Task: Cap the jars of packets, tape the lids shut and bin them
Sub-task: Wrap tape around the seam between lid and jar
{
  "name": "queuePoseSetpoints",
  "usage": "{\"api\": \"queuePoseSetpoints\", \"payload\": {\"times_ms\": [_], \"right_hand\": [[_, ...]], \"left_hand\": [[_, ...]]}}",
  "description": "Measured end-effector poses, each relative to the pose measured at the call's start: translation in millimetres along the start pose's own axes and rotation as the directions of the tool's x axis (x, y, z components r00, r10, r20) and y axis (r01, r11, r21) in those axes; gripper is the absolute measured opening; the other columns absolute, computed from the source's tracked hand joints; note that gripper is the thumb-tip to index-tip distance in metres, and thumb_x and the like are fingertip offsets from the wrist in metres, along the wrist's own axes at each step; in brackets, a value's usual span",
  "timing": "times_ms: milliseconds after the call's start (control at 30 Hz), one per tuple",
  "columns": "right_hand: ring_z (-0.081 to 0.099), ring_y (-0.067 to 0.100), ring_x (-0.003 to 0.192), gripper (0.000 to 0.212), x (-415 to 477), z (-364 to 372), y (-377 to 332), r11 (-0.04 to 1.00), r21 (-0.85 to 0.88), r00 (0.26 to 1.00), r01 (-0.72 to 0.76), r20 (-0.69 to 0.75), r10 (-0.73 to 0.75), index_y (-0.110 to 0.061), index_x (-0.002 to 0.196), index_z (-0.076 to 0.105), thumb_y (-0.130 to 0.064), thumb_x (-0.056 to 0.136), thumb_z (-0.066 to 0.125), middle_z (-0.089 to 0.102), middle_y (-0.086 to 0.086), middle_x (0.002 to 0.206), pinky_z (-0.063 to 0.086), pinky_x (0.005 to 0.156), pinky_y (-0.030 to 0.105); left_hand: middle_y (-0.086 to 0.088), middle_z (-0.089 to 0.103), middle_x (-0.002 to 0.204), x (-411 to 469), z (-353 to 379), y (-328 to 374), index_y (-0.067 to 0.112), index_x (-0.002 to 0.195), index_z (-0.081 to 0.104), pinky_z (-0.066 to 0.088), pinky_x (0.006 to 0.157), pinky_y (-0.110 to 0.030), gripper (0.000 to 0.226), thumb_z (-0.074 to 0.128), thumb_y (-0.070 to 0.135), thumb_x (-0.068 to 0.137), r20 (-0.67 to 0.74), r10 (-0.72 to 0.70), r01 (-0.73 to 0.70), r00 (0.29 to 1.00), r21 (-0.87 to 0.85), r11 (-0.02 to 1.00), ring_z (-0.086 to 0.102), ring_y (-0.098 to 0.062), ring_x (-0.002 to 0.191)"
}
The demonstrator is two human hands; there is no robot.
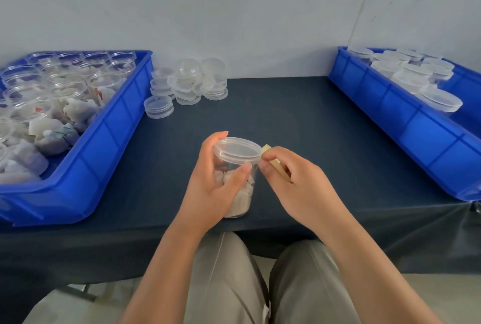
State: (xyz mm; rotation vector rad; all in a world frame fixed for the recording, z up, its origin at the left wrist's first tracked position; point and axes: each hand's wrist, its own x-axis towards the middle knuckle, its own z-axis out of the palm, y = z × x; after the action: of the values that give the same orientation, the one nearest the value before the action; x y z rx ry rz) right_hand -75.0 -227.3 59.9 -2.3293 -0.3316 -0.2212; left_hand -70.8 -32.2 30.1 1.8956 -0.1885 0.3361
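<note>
The jar (pixel 244 200) of packets is low over the front of the table (pixel 299 115) with its lid (pixel 236 150) on. The left hand (pixel 221 188) is curled round its side, and the right hand (pixel 296 185) pinches yellowish tape (pixel 280 167) at the lid's rim. If the tape catches only the lid, or the jar twists in that grip, the seal could wrinkle and lift.

2 bare forearms (pixel 169 253), plain khaki-grey trousers (pixel 229 287) with a side seam

No text, label, brand or number can be read anywhere; the coloured marks on the packets (pixel 56 134) are too blurred.
</note>
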Motion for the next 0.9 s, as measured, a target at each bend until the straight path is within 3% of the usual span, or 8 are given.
{"api": "queuePoseSetpoints", "payload": {"times_ms": [133, 233, 333, 533, 767, 900], "right_hand": [[0.06, -0.004, 0.086, 0.014, 1, 1, -1, 1.0, -0.024, 1.0, 0.017, -0.011, -0.017, -0.039, 0.104, 0.061, -0.048, 0.108, 0.051, 0.06, -0.032, 0.093, 0.044, 0.064, 0.009], [0.058, -0.006, 0.081, 0.013, 1, 1, 1, 1.0, -0.021, 1.0, 0.011, 0.002, -0.011, -0.037, 0.103, 0.061, -0.044, 0.108, 0.052, 0.06, -0.031, 0.086, 0.043, 0.064, 0.008], [0.057, -0.008, 0.081, 0.009, 1, 0, 1, 0.999, -0.045, 1.0, 0.009, 0.018, -0.008, -0.038, 0.104, 0.062, -0.037, 0.108, 0.054, 0.059, -0.021, 0.074, 0.043, 0.064, 0.008], [0.058, -0.009, 0.079, 0.011, 0, 0, 0, 0.998, -0.063, 0.999, 0.009, 0.032, -0.007, -0.035, 0.109, 0.064, -0.032, 0.108, 0.054, 0.06, -0.019, 0.08, 0.043, 0.067, 0.007], [0.06, -0.001, 0.075, 0.011, 2, 2, -1, 0.996, -0.092, 1.0, 0.005, 0.01, -0.004, -0.039, 0.107, 0.063, -0.037, 0.108, 0.052, 0.061, -0.019, 0.078, 0.041, 0.055, 0.013], [0.061, 0.005, 0.072, 0.012, 2, 2, -3, 0.993, -0.119, 1.0, 0.018, -0.003, -0.018, -0.036, 0.104, 0.064, -0.031, 0.106, 0.053, 0.062, -0.018, 0.08, 0.042, 0.058, 0.018]], "left_hand": [[0.032, 0.051, 0.139, -1, 5, -2, 0.053, 0.147, 0.036, 0.046, 0.094, -0.005, 0.086, 0.079, 0.073, 0.075, -0.043, 0.051, -0.05, 0.998, 0.019, 0.999, 0.055, 0.005, 0.13], [0.038, 0.05, 0.137, -1, 8, -2, 0.058, 0.147, 0.033, 0.045, 0.094, -0.004, 0.093, 0.083, 0.074, 0.07, -0.065, 0.057, -0.056, 0.996, 0.027, 0.998, 0.055, 0.005, 0.13], [0.039, 0.049, 0.135, 0, 9, -3, 0.061, 0.146, 0.031, 0.045, 0.093, -0.003, 0.095, 0.081, 0.082, 0.068, -0.086, 0.062, -0.059, 0.994, 0.041, 0.997, 0.054, 0.005, 0.129], [0.044, 0.048, 0.132, 2, 13, -1, 0.07, 0.137, 0.029, 0.044, 0.091, -0.002, 0.086, 0.075, 0.089, 0.067, -0.134, 0.094, -0.086, 0.987, 0.061, 0.994, 0.054, 0.01, 0.125], [0.05, 0.045, 0.129, 5, 13, -4, 0.055, 0.142, 0.035, 0.044, 0.089, 0.0, 0.087, 0.071, 0.088, 0.07, -0.156, 0.114, -0.1, 0.981, 0.096, 0.99, 0.053, 0.014, 0.123], [0.044, 0.049, 0.128, 5, 13, -5, 0.048, 0.142, 0.039, 0.046, 0.09, -0.003, 0.091, 0.073, 0.089, 0.068, -0.155, 0.107, -0.094, 0.982, 0.087, 0.992, 0.055, 0.008, 0.124]]}}
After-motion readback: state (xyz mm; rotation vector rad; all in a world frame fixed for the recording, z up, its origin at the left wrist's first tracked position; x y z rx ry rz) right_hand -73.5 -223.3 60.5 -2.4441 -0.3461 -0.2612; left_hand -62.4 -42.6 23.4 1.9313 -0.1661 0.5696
